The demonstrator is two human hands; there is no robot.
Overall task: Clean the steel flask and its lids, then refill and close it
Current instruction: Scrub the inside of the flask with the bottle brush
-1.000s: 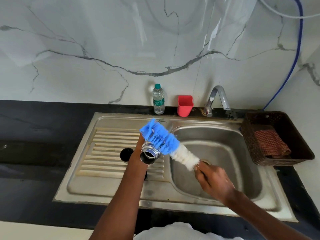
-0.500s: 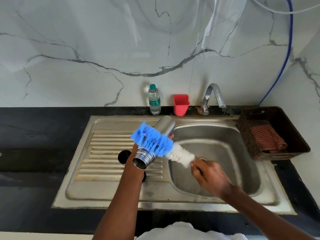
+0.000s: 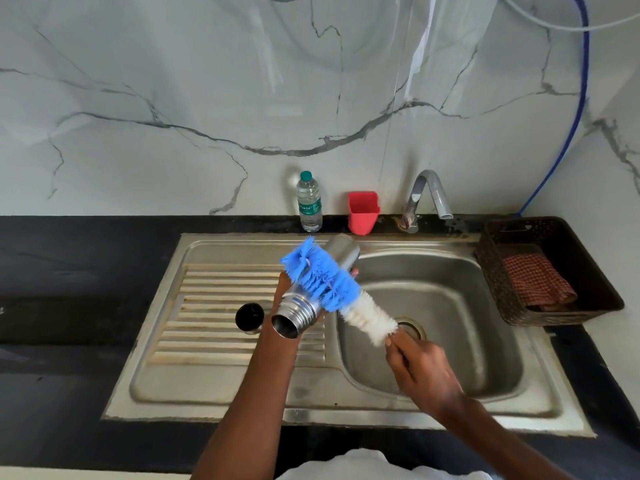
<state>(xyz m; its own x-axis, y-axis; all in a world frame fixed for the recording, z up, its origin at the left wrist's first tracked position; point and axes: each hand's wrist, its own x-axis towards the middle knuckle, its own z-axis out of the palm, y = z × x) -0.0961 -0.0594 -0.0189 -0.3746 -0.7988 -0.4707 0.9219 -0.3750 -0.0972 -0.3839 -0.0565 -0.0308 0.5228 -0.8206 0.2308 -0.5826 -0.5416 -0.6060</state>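
Observation:
My left hand [image 3: 282, 292] grips the steel flask [image 3: 341, 252], held tilted over the sink's draining board with its open threaded mouth [image 3: 285, 329] pointing toward me. My right hand [image 3: 420, 370] holds the handle of a bottle brush [image 3: 332, 289] with blue and white bristles. The brush lies across the outside of the flask's body, blue bristles on the steel. A dark round lid [image 3: 249, 317] stands on the draining board just left of the flask's mouth.
The steel sink [image 3: 485, 341] has its basin on the right, with the tap [image 3: 427, 199] behind it. A water bottle [image 3: 309, 202] and a red cup [image 3: 363, 213] stand at the wall. A brown basket [image 3: 604, 306] with a checked cloth sits at the right.
The flask has tilted so more of its body shows behind the brush, and its mouth has dropped lower. The brush stays across the flask's outside.

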